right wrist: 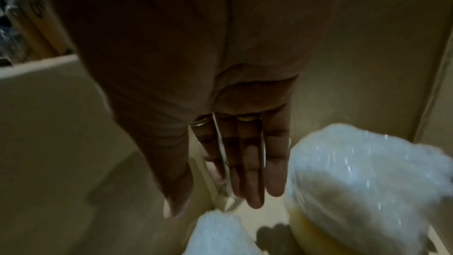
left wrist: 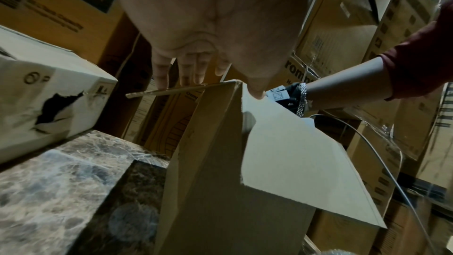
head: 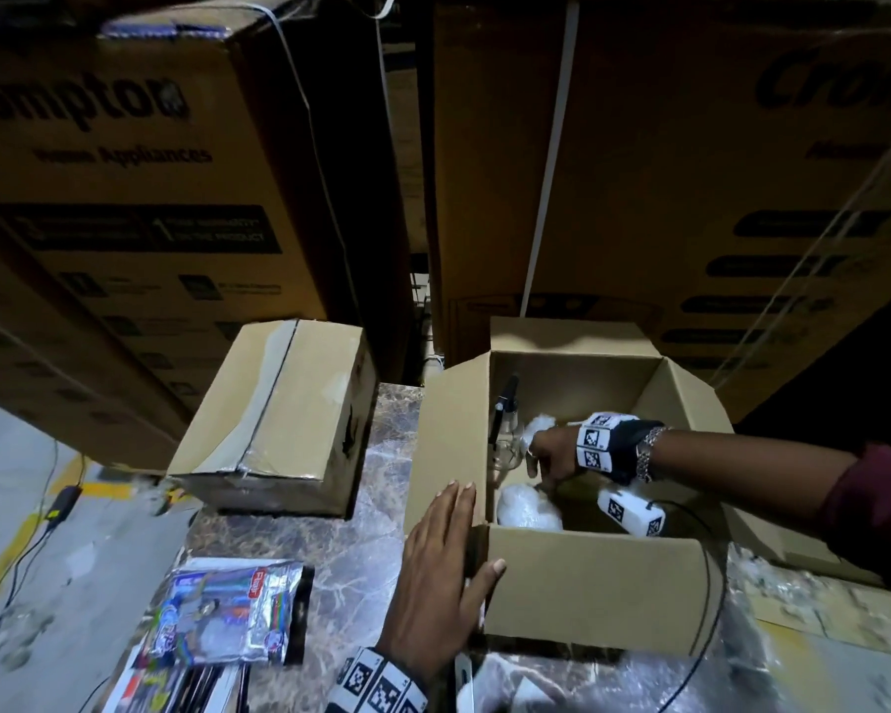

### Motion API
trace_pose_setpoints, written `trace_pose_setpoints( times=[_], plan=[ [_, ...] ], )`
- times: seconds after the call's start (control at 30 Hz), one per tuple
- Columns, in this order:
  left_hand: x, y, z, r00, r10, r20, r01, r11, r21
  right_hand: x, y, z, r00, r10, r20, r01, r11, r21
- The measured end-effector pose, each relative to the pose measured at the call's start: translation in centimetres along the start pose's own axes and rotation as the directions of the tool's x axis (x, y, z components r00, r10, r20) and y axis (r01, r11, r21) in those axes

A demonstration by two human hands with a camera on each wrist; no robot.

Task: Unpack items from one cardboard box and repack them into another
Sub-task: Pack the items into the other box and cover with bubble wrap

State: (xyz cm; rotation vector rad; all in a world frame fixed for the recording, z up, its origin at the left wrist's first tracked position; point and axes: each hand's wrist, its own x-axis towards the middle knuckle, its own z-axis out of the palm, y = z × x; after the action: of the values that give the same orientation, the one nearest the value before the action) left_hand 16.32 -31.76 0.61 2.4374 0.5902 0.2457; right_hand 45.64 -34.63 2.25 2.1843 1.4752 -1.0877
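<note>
An open cardboard box [head: 592,589] stands on the marble top, right of centre. My left hand [head: 453,537] lies flat on its near-left corner, fingers straight along the left flap and thumb on the front wall. In the left wrist view my left hand [left wrist: 196,69] hangs over that corner of the open box [left wrist: 289,158]. My right hand [head: 543,455] reaches down inside the box with straight fingers [right wrist: 250,172] and grips nothing. Beside it are a bubble-wrapped bundle [head: 528,512] [right wrist: 363,177], a second one [head: 541,427] [right wrist: 220,234], and a clear spray bottle [head: 505,424]. A closed, taped box [head: 279,419] stands to the left.
Shiny stationery packets [head: 227,614] lie on the marble top [head: 376,512] at the near left. Tall printed cartons [head: 124,172] wall off the back. A thin cable [head: 711,589] runs over the box's front right, and crinkled plastic wrap [head: 803,599] lies beyond it.
</note>
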Motion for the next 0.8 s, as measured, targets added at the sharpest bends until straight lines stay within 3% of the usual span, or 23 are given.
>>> trace_pose_setpoints(
  times=[0.13, 0.27, 0.37, 0.5, 0.57, 0.67, 0.73, 0.8],
  plan=[
    [-1.7, -0.7, -0.4, 1.000, -0.012, -0.026, 0.011, 1.000, -0.020, -2.9, 0.1, -2.4, 0.995, 0.008, -0.101, -0.005, 1.000, 0.029],
    [-3.0, -1.5, -1.2, 0.999, 0.001, -0.054, -0.004, 0.999, -0.053, -8.5, -1.7, -4.9, 0.969, -0.011, -0.245, -0.023, 0.990, -0.137],
    [-4.0, -2.7, -2.2, 0.996, 0.010, -0.091, -0.016, 0.998, -0.063, -13.9, -4.6, -5.9, 0.910, -0.015, -0.415, -0.139, 0.931, -0.337],
    [-5.9, -5.2, -4.3, 0.987, 0.022, -0.158, -0.033, 0.997, -0.067, -18.9, -9.7, -4.6, 0.802, -0.068, -0.593, -0.212, 0.897, -0.389],
    [-7.3, -7.2, -5.5, 0.984, 0.013, -0.179, -0.026, 0.997, -0.070, -20.0, -12.8, -3.4, 0.756, -0.106, -0.646, -0.168, 0.922, -0.349],
    [-9.6, -10.8, -7.4, 0.980, -0.022, -0.198, 0.005, 0.996, -0.086, -19.9, -17.9, -1.6, 0.668, -0.208, -0.714, 0.010, 0.963, -0.271],
    [-11.3, -13.6, -8.6, 0.978, -0.056, -0.200, 0.038, 0.995, -0.094, -18.6, -21.4, -0.4, 0.690, -0.240, -0.683, 0.141, 0.970, -0.199],
    [-13.3, -16.5, -9.6, 0.974, -0.108, -0.199, 0.093, 0.992, -0.082, -16.2, -24.7, 1.3, 0.753, -0.255, -0.606, 0.210, 0.967, -0.147]
  ],
)
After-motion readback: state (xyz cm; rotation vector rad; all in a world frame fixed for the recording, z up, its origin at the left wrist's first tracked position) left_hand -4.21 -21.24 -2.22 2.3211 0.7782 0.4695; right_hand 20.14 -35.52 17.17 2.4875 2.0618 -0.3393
